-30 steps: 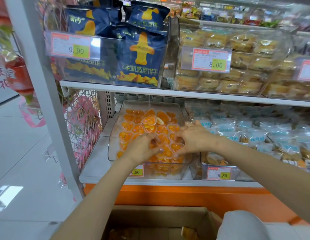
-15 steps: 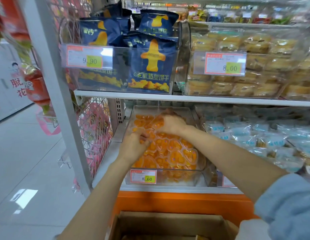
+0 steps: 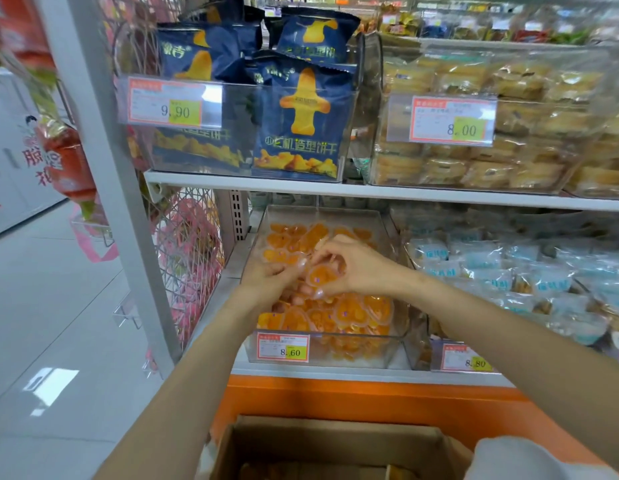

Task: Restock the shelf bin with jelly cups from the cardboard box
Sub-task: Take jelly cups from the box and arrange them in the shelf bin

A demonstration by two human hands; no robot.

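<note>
A clear plastic shelf bin (image 3: 394,344) on the lower shelf holds several orange jelly cups (image 3: 353,311). Both my hands are inside it, over the middle of the pile. My left hand (image 3: 266,282) rests among the cups with its fingers curled down; whether it grips one is hidden. My right hand (image 3: 349,268) pinches a jelly cup (image 3: 320,277) between thumb and fingers, just above the pile. The open cardboard box (image 3: 322,445) sits below at the bottom edge, with a few orange cups showing inside.
An upper shelf board (image 3: 405,194) hangs close above the bin. Dark blue snack bags (image 3: 301,116) and wrapped cakes (image 3: 491,161) fill bins above. Pale blue packets (image 3: 509,271) lie to the right. A white shelf post (image 3: 104,168) and wire mesh stand left.
My right hand drew back from the rear of the bin to its middle, and my left hand shifted right to meet it. The view moved closer to the shelf.
</note>
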